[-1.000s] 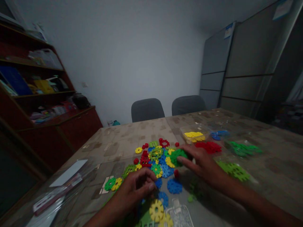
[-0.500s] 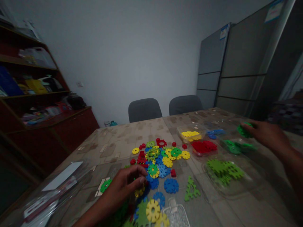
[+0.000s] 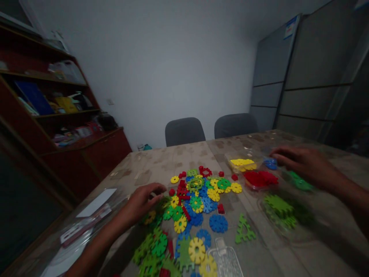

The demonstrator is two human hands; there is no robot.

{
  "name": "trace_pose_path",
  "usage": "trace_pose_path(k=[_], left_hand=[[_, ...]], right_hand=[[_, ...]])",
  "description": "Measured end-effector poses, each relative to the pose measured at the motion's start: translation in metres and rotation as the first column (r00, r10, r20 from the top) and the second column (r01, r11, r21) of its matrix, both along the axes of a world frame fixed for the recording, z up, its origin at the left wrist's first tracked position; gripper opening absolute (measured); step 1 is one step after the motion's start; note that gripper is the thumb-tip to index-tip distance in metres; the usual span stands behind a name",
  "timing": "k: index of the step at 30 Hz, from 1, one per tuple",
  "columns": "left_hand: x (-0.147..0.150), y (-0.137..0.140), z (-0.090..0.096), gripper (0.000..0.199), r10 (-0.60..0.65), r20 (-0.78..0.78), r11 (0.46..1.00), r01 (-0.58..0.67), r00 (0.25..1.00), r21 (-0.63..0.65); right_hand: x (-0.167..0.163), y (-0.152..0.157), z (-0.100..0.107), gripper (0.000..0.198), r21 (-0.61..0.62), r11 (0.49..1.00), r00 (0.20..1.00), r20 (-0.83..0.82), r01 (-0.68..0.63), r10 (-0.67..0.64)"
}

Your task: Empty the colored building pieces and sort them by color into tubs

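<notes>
My left hand (image 3: 145, 202) hovers at the left edge of a mixed pile of plastic building pieces, thumb and fingers apart, with nothing visible between them. Under and beside it lie green snowflake discs (image 3: 177, 212) and a yellow disc (image 3: 180, 224). My right hand (image 3: 300, 163), slightly blurred, reaches over the containers at the right, fingers stretched out and no piece visible in them. Its fingertips are nearest the blue pieces (image 3: 270, 164); green pieces (image 3: 301, 181) lie just below the hand, partly covered by it.
Clear containers hold yellow discs (image 3: 243, 164), red pieces (image 3: 261, 179) and light green squares (image 3: 278, 207). A green triangle (image 3: 244, 230) and a clear lid-like piece (image 3: 226, 261) lie nearer. Plastic-wrapped papers (image 3: 96, 202) are at left. Two grey chairs (image 3: 185, 132) stand behind.
The green disc that was in my right hand is no longer seen there; that hand has moved left toward the blue pieces. My left hand has drawn back left from the pile. The view has turned left.
</notes>
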State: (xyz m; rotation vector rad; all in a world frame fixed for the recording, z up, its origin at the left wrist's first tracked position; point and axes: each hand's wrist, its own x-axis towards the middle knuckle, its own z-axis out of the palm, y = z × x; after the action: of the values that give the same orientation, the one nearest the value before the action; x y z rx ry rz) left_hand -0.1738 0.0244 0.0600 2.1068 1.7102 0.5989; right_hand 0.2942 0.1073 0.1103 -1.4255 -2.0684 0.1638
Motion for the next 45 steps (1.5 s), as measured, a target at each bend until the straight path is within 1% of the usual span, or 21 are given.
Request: trace_pose_path(k=[1, 2, 4, 5, 6, 8, 11, 13, 14, 17, 20, 22, 24, 27, 30, 34, 38, 40, 42, 45], left_hand=[[-0.007, 0.002, -0.003, 0.026, 0.02, -0.023, 1.0, -0.02, 1.0, -0.002], [-0.013, 0.003, -0.006, 0.028, 0.034, -0.043, 0.999, -0.034, 0.998, -0.007], [-0.021, 0.003, -0.011, 0.033, 0.035, -0.073, 0.999, -0.038, 0.997, -0.033], [-0.022, 0.003, -0.013, 0.035, 0.023, -0.082, 0.998, -0.028, 0.996, -0.055], [-0.021, 0.002, -0.015, 0.036, 0.005, -0.088, 0.996, -0.012, 0.996, -0.083], [-0.016, -0.001, -0.017, 0.039, -0.033, -0.096, 0.991, 0.02, 0.995, -0.134], [-0.004, -0.003, -0.017, 0.045, -0.078, -0.109, 0.984, 0.059, 0.991, -0.169], [0.004, -0.003, -0.017, 0.046, -0.102, -0.107, 0.981, 0.083, 0.989, -0.174], [0.008, -0.002, -0.017, 0.044, -0.114, -0.103, 0.979, 0.094, 0.988, -0.179], [0.015, -0.001, -0.017, 0.03, -0.142, -0.088, 0.973, 0.123, 0.986, -0.194], [0.014, 0.0, -0.015, 0.022, -0.151, -0.093, 0.974, 0.131, 0.984, -0.186], [0.01, 0.0, -0.013, 0.019, -0.129, -0.122, 0.977, 0.105, 0.984, -0.187], [0.007, -0.001, -0.013, 0.02, -0.107, -0.161, 0.975, 0.072, 0.981, -0.209], [0.009, -0.005, -0.014, 0.027, -0.096, -0.202, 0.971, 0.048, 0.975, -0.233], [0.019, -0.007, -0.016, 0.026, -0.103, -0.208, 0.972, 0.055, 0.973, -0.227], [0.028, -0.006, -0.017, 0.021, -0.133, -0.168, 0.971, 0.094, 0.977, -0.22], [0.026, -0.006, -0.014, 0.011, -0.146, -0.112, 0.966, 0.117, 0.983, -0.229], [0.024, -0.007, -0.009, 0.008, -0.152, -0.092, 0.962, 0.126, 0.984, -0.241], [0.023, -0.009, -0.004, 0.007, -0.161, -0.081, 0.957, 0.136, 0.984, -0.254], [0.022, -0.011, 0.003, 0.006, -0.184, -0.074, 0.945, 0.156, 0.98, -0.286]], right_hand=[[-0.017, -0.006, -0.003, 0.031, -0.019, 0.995, 0.995, 0.007, -0.102, 0.102], [-0.034, -0.012, -0.008, 0.029, -0.063, 0.976, 0.977, 0.026, -0.209, 0.211], [-0.066, -0.027, -0.021, 0.024, -0.127, 0.918, 0.921, 0.062, -0.375, 0.385], [-0.08, -0.035, -0.028, 0.021, -0.154, 0.89, 0.895, 0.06, -0.429, 0.441], [-0.092, -0.043, -0.036, 0.022, -0.201, 0.86, 0.872, 0.047, -0.469, 0.486], [-0.111, -0.058, -0.048, 0.031, -0.289, 0.815, 0.846, 0.033, -0.502, 0.533], [-0.13, -0.073, -0.063, 0.049, -0.385, 0.781, 0.828, 0.071, -0.492, 0.556], [-0.138, -0.079, -0.07, 0.056, -0.42, 0.777, 0.82, 0.121, -0.468, 0.559], [-0.142, -0.08, -0.074, 0.055, -0.428, 0.777, 0.814, 0.143, -0.463, 0.564], [-0.148, -0.079, -0.084, 0.042, -0.398, 0.768, 0.791, 0.15, -0.501, 0.593], [-0.149, -0.076, -0.087, 0.036, -0.347, 0.753, 0.773, 0.113, -0.559, 0.625], [-0.149, -0.076, -0.084, 0.027, -0.334, 0.763, 0.778, 0.119, -0.554, 0.617], [-0.149, -0.075, -0.081, 0.018, -0.347, 0.788, 0.801, 0.145, -0.509, 0.581], [-0.149, -0.07, -0.081, 0.025, -0.342, 0.824, 0.834, 0.166, -0.452, 0.527], [-0.146, -0.062, -0.089, 0.029, -0.296, 0.835, 0.849, 0.12, -0.465, 0.515], [-0.142, -0.05, -0.102, 0.028, -0.253, 0.847, 0.87, 0.033, -0.468, 0.491], [-0.143, -0.046, -0.11, 0.028, -0.207, 0.859, 0.875, 0.025, -0.469, 0.483], [-0.145, -0.049, -0.11, 0.03, -0.163, 0.853, 0.864, 0.012, -0.496, 0.504], [-0.15, -0.054, -0.109, 0.038, -0.14, 0.835, 0.842, 0.015, -0.533, 0.54], [-0.158, -0.065, -0.107, 0.051, -0.207, 0.791, 0.799, 0.063, -0.575, 0.598]])
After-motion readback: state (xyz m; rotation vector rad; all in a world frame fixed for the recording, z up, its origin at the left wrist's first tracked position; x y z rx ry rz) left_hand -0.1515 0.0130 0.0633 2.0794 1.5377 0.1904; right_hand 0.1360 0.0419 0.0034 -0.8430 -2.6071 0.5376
